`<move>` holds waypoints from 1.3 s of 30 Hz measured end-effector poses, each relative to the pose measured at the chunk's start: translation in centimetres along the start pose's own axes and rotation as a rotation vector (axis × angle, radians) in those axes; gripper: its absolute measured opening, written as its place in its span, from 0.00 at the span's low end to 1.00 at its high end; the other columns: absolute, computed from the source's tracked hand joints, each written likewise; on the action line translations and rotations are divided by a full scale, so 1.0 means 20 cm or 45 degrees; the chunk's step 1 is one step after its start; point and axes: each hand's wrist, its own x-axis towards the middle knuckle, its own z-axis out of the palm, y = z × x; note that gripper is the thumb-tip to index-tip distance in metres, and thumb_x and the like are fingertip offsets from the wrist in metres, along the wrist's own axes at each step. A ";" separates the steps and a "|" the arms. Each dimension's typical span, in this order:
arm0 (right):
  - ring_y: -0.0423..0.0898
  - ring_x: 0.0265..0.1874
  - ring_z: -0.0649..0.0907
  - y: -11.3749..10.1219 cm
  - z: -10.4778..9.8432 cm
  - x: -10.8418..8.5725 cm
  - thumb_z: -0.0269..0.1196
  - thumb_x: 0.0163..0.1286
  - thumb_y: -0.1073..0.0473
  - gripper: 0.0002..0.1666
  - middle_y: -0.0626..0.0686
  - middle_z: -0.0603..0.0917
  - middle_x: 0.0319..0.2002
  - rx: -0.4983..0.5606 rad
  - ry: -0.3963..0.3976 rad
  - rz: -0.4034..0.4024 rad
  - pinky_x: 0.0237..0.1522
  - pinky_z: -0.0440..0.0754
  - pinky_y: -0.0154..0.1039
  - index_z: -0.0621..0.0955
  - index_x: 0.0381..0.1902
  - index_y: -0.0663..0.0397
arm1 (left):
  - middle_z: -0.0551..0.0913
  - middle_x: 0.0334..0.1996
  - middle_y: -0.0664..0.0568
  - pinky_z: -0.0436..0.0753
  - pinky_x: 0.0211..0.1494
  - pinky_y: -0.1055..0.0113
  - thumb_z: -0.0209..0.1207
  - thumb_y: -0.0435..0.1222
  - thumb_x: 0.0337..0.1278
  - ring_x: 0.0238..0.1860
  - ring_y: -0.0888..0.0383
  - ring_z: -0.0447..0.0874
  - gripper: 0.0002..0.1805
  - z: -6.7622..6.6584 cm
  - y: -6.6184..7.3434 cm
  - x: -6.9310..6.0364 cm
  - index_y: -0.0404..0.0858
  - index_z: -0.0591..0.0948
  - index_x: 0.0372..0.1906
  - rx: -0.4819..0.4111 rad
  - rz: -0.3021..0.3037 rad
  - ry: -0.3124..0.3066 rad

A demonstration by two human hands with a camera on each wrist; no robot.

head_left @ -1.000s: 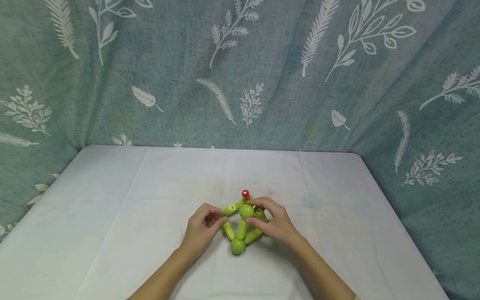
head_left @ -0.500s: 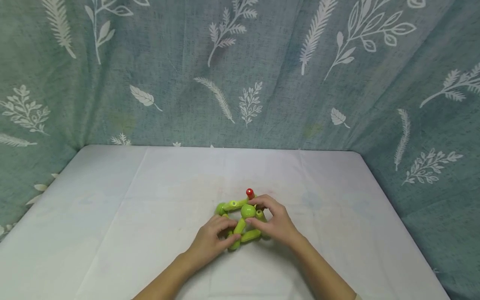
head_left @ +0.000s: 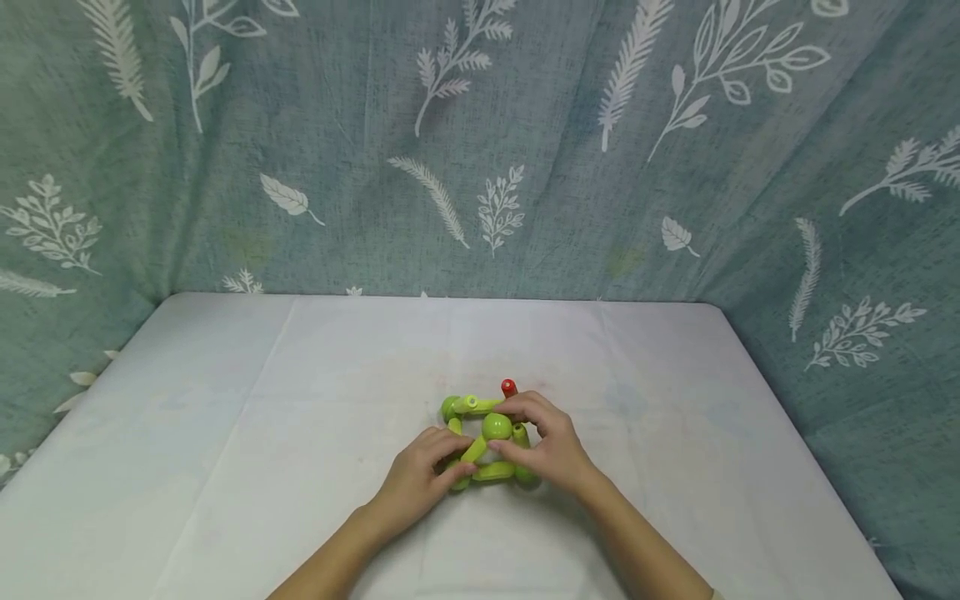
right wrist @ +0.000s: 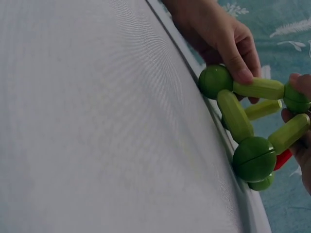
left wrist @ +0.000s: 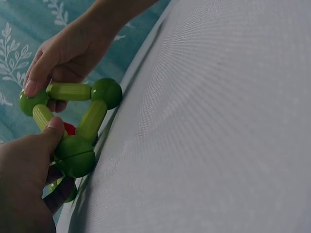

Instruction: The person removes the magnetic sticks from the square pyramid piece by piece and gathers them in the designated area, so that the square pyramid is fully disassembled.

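Observation:
A toy frame of light green rods (head_left: 493,472) and darker green balls stands on the table. My left hand (head_left: 423,475) pinches a slanting rod (right wrist: 260,89) close to the near-left corner ball (left wrist: 75,156). That rod rises to a top ball (head_left: 497,427), which my right hand (head_left: 547,437) holds between thumb and fingers. At the far right of the frame a red rod (head_left: 509,388) sticks up, its lower part hidden by the right fingers. Another ball (head_left: 451,407) marks the far-left corner. An upright green rod (head_left: 520,435) is beside the right hand.
A white cloth (head_left: 300,417) covers the table under the frame. Behind and at both sides hangs a blue-green curtain (head_left: 555,217) with white leaf patterns. The table's far edge meets the curtain.
My left hand has moved from the frame's left corner down to the slanting rod near the front ball. The frame has turned, its front ball swinging left and the red rod right. The right hand keeps its hold.

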 end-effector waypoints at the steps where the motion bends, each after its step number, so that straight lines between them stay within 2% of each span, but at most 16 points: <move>1: 0.50 0.32 0.78 0.00 0.00 0.00 0.71 0.43 0.78 0.22 0.63 0.80 0.36 -0.006 0.004 -0.013 0.36 0.82 0.39 0.78 0.39 0.70 | 0.84 0.38 0.61 0.75 0.39 0.72 0.67 0.40 0.48 0.38 0.66 0.73 0.15 0.00 0.00 0.00 0.42 0.83 0.44 -0.012 0.001 0.000; 7: 0.52 0.33 0.78 0.00 0.01 0.01 0.71 0.39 0.80 0.24 0.63 0.80 0.35 -0.030 0.029 -0.110 0.34 0.82 0.44 0.79 0.38 0.71 | 0.84 0.37 0.59 0.76 0.38 0.72 0.68 0.39 0.47 0.37 0.66 0.74 0.15 0.00 -0.01 0.00 0.40 0.84 0.43 -0.032 -0.002 0.008; 10: 0.53 0.35 0.79 0.01 0.01 0.01 0.71 0.39 0.80 0.24 0.64 0.81 0.36 -0.040 0.045 -0.133 0.35 0.83 0.42 0.79 0.39 0.71 | 0.85 0.37 0.58 0.76 0.38 0.72 0.68 0.39 0.47 0.37 0.66 0.74 0.16 0.00 -0.01 0.00 0.39 0.84 0.43 -0.031 0.012 0.012; 13: 0.48 0.39 0.79 0.05 -0.01 -0.01 0.70 0.44 0.80 0.23 0.64 0.80 0.40 0.039 0.093 -0.036 0.41 0.82 0.35 0.79 0.42 0.71 | 0.85 0.37 0.58 0.76 0.37 0.73 0.68 0.39 0.46 0.37 0.66 0.74 0.17 0.00 -0.01 0.00 0.39 0.84 0.44 -0.046 0.009 0.020; 16: 0.42 0.43 0.78 0.09 -0.06 -0.01 0.66 0.50 0.80 0.24 0.63 0.78 0.44 0.121 0.191 0.077 0.46 0.79 0.29 0.78 0.47 0.70 | 0.85 0.37 0.59 0.76 0.37 0.73 0.68 0.39 0.46 0.37 0.66 0.74 0.17 0.01 -0.02 0.00 0.40 0.84 0.44 -0.094 -0.020 0.039; 18: 0.40 0.43 0.78 0.11 -0.09 0.00 0.65 0.52 0.81 0.25 0.63 0.77 0.45 0.142 0.256 0.111 0.48 0.78 0.28 0.77 0.50 0.70 | 0.84 0.37 0.59 0.77 0.37 0.74 0.69 0.38 0.46 0.37 0.65 0.74 0.16 0.02 -0.03 -0.01 0.41 0.84 0.44 -0.146 -0.042 0.058; 20: 0.40 0.43 0.77 0.13 -0.13 0.01 0.65 0.53 0.80 0.26 0.62 0.76 0.45 0.126 0.277 0.127 0.49 0.78 0.28 0.76 0.52 0.69 | 0.84 0.36 0.58 0.77 0.37 0.74 0.69 0.36 0.45 0.37 0.63 0.75 0.16 0.03 -0.04 -0.01 0.40 0.84 0.44 -0.190 -0.049 0.081; 26: 0.38 0.42 0.78 0.17 -0.20 0.04 0.64 0.54 0.81 0.25 0.64 0.75 0.46 0.074 0.266 0.203 0.49 0.77 0.27 0.74 0.52 0.73 | 0.84 0.34 0.51 0.78 0.35 0.74 0.70 0.28 0.41 0.34 0.56 0.75 0.17 0.05 -0.06 -0.03 0.36 0.83 0.42 -0.263 -0.013 0.113; 32: 0.38 0.41 0.79 0.22 -0.28 0.09 0.63 0.55 0.79 0.24 0.68 0.77 0.46 -0.021 0.226 0.340 0.50 0.76 0.26 0.72 0.51 0.77 | 0.83 0.31 0.48 0.78 0.33 0.72 0.69 0.24 0.39 0.32 0.53 0.75 0.15 -0.03 0.07 0.01 0.31 0.82 0.39 -0.288 0.030 0.115; 36: 0.47 0.44 0.80 0.37 -0.33 0.09 0.64 0.58 0.76 0.24 0.67 0.79 0.49 -0.022 0.215 0.483 0.54 0.75 0.28 0.72 0.53 0.72 | 0.83 0.32 0.50 0.78 0.33 0.72 0.69 0.26 0.42 0.33 0.55 0.74 0.16 0.00 0.01 0.00 0.34 0.82 0.41 -0.300 0.029 0.108; 39: 0.54 0.48 0.80 0.52 -0.36 0.09 0.65 0.59 0.72 0.25 0.64 0.79 0.50 -0.031 0.199 0.570 0.56 0.76 0.36 0.73 0.54 0.68 | 0.83 0.35 0.55 0.78 0.36 0.73 0.68 0.30 0.45 0.36 0.59 0.74 0.16 0.03 -0.06 -0.02 0.38 0.82 0.44 -0.296 0.001 0.089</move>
